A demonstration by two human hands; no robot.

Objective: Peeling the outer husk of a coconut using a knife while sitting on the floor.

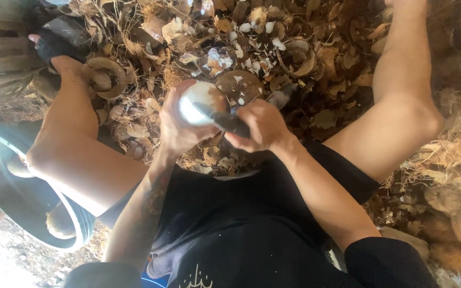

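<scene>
- At far left, a round dark tub (28, 210) sits beside the person's knee, with a brown lump inside.
- Centre-left, the left hand (174, 125) is wrapped tight around a peeled white coconut (198, 104), held above the lap.
- Just right of it, the right hand (260, 125) is clenched on a dark-handled knife (230, 121), blade against the coconut.
- A slip on that smooth, rounded surface could likely drive the blade into the left fingers.
- Beyond, husk scraps and shell pieces (252, 58) litter the ground.
</scene>
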